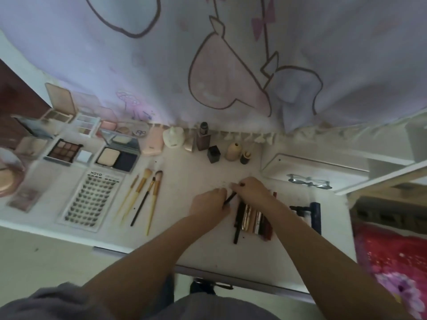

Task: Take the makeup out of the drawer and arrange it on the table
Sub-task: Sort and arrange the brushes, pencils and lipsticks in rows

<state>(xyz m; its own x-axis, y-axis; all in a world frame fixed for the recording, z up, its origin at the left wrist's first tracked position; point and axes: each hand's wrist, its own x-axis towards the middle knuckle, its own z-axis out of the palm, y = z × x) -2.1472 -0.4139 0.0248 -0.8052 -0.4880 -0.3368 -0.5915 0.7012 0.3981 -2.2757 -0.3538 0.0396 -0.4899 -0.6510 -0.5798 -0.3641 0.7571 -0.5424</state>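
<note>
Makeup lies spread over the white table (189, 167), under a curtain (231, 54) printed with pink and lilac cartoon shapes. Largest on the left is the lash tray (91, 200), a white card with rows of dark lashes, lying near the front edge. Behind it stand open palettes: a brown eyeshadow palette (64, 150), a powder compact (117, 158) with a pale pan and a dark pan, and several smaller pastel cases nearer the curtain. Four brushes (144, 197) lie side by side just right of the lash tray, bristles pointing toward the curtain. Along the curtain's hem stands a row of bottles (203, 138), with a black cube-shaped jar (214, 154) and a beige bottle (233, 151) just in front. At right a white tray (312, 168) carries glasses (309, 181).

Both hands meet near the middle of the table. The left hand (211, 202) curls its fingers round a thin black pencil (230, 197); its grip is narrow. The right hand (253, 189) rests fingers down over the far ends of a row of tubes (251, 221), gold, black and dark red, lying parallel and touching; something small and dark shows at its fingertips, but I cannot tell whether it pinches it.
</note>
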